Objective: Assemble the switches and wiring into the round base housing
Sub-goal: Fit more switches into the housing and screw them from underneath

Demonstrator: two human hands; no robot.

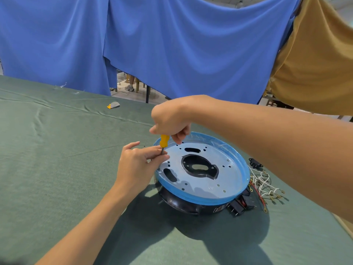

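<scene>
The round base housing (214, 188) lies on the green cloth, black below, with a blue-filmed metal plate on top. My right hand (170, 119) grips the yellow handle of a screwdriver (164, 140) held upright over the plate's left edge. My left hand (137, 163) pinches the screwdriver's metal shaft just above a screw (159, 168) at the rim. Black switches (239, 204) lie against the housing's right side. A bundle of white and red wires (262, 185) with ring terminals lies beside them.
A small black connector (255, 163) rests behind the wires. A grey and orange scrap (113, 105) lies far back on the green table cloth (57, 150). Blue and tan curtains hang behind the table. The table's right edge runs close to the wires.
</scene>
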